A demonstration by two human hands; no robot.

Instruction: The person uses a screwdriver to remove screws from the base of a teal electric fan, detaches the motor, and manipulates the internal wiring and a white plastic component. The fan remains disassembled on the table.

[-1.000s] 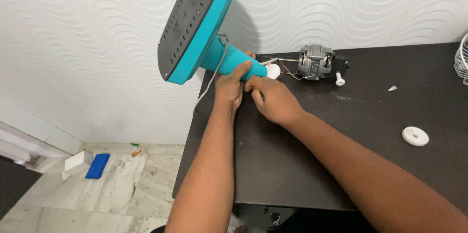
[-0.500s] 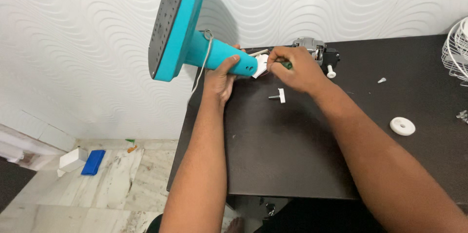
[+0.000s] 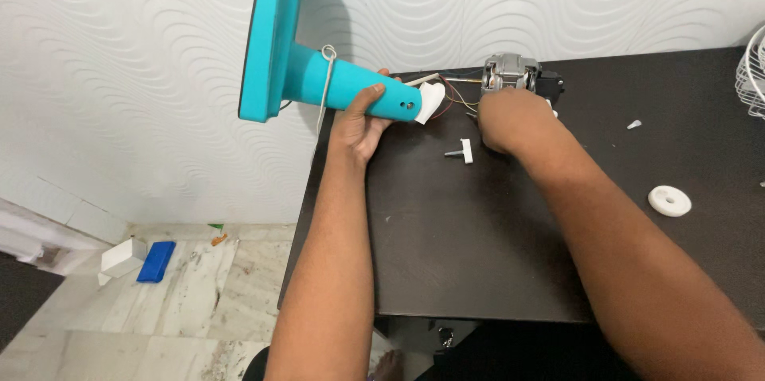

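Observation:
My left hand (image 3: pixel 362 116) grips the neck of a teal fan stand (image 3: pixel 351 88). It holds the stand sideways over the table's left edge, with the round base (image 3: pixel 273 38) on edge toward the wall. A white cord hangs from the neck, and a white piece (image 3: pixel 431 100) with thin wires sticks out of its end. The wires run to a small metal motor (image 3: pixel 510 72) at the back of the dark table (image 3: pixel 478 261). My right hand (image 3: pixel 514 119) rests knuckles-up just in front of the motor with its fingers curled under and hidden. A white peg-shaped part (image 3: pixel 462 151) lies between my hands.
A white disc (image 3: pixel 669 200) and a small white chip (image 3: pixel 633 123) lie on the table's right side. A white wire grille (image 3: pixel 752 70) shows at the right edge. On the marble floor to the left sit a white box (image 3: pixel 123 257) and a blue object (image 3: pixel 156 261).
My right hand left the stand's neck and moved right to the motor. The teal base turned further on edge. The white peg-shaped part now lies on the table.

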